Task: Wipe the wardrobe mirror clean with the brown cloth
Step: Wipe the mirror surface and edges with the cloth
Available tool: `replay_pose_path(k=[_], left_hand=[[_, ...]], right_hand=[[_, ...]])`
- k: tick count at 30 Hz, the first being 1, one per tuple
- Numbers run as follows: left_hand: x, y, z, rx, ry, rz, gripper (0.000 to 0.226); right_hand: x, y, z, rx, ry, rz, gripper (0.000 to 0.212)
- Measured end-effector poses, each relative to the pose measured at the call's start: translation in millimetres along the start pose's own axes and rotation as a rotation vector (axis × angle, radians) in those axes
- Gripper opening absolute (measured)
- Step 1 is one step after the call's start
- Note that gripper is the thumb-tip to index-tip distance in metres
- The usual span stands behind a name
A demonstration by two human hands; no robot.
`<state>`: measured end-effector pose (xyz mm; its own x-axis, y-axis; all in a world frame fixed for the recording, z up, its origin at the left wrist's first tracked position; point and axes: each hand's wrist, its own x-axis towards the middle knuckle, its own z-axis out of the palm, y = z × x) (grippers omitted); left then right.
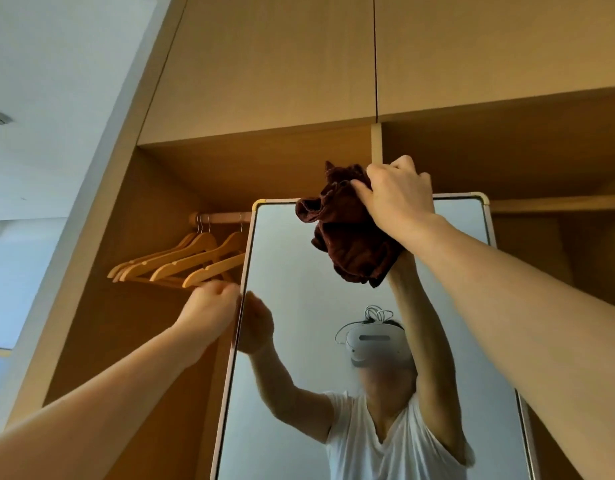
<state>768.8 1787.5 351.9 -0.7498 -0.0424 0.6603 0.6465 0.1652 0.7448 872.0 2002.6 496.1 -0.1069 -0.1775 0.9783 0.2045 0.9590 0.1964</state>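
A tall mirror (pixel 299 341) with a pale rounded frame stands inside an open wooden wardrobe. My right hand (pixel 399 199) is raised at the mirror's top edge, shut on a bunched brown cloth (pixel 347 230) that hangs against the upper glass. My left hand (pixel 212 310) grips the mirror's left frame edge about a third of the way down. The glass reflects a person in a white shirt, both arms and the cloth.
Several wooden hangers (pixel 181 261) hang from a rail (pixel 223 217) just left of the mirror, close above my left hand. Closed upper cabinet doors (pixel 271 64) overhang the compartment. A wooden shelf (pixel 559 202) crosses the right side behind the mirror.
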Motion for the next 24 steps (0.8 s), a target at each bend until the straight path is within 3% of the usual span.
replay_pose_path(k=[4,13,18,24], left_hand=[[10.4,45.6,22.6,0.122,0.182,0.292,0.031],[-11.2,117.2,96.3,0.155,0.089,0.836,0.088],[-15.3,138.6,139.1,0.473,0.111,0.815,0.096],[-16.3,147.9,163.0,0.617,0.278,0.789,0.067]], right_hand=[[6.3,4.0,-3.3,0.051,-0.032,0.044,0.034],[5.5,44.4,-18.6,0.043,-0.065,0.082,0.027],[-2.1,75.8,-38.4,-0.06,-0.128,0.123,0.035],[-15.4,81.4,-43.5,-0.02,-0.135,0.134,0.035]])
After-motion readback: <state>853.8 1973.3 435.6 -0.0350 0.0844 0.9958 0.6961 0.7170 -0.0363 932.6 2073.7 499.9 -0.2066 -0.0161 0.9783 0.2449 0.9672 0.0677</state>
